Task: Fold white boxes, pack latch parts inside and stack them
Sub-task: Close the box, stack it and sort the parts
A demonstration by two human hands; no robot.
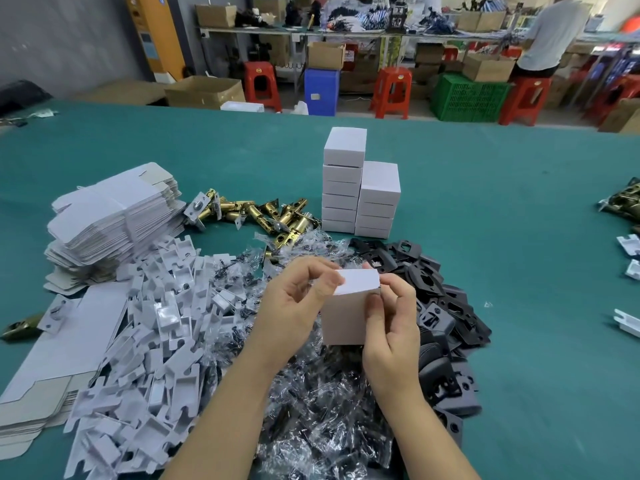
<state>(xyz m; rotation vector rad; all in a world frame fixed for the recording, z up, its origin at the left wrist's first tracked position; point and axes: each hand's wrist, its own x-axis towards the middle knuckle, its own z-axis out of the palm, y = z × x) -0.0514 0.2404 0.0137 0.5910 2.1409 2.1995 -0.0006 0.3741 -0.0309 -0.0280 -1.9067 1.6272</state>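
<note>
Both hands hold one white box [346, 318] up over the pile of clear little bags [311, 393] on the green bench [519, 237]. The left hand [294, 306] pinches the box's top flap (its fingers [332, 280] are curled on the edge), and the right hand [391, 327] grips the box's right side. Two stacks of shut white boxes [360, 195] stand farther back, beside brass latch parts [263, 213].

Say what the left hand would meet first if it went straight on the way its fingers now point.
The left hand already pinches the top flap of the white box; its fingers point right, so past the flap it would likely meet the right hand. Depth is uncertain.
</note>
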